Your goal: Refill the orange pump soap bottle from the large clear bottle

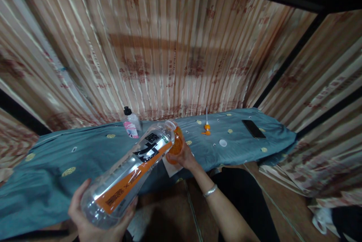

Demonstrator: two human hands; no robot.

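My left hand (104, 223) grips the base of a large clear plastic bottle (132, 174) with an orange and black label. The bottle is tilted, its neck end up and to the right, over the mouth of an orange see-through bottle (175, 144). Around that orange bottle my right hand (182, 155) is closed, with a silver bangle on the wrist. Whether liquid flows between the two I cannot tell. Under the orange bottle a pale flat sheet (172, 168) lies at the table's front edge. An orange pump head (207, 129) with a white tube stands behind to the right.
On the blue-green cloth (93, 151) stands a clear bottle with a black cap and pink label (131, 125), at the back left. A white round cap (223, 143) and a dark phone (253, 129) lie to the right. Patterned curtains (169, 57) and black posts (291, 61) enclose the table.
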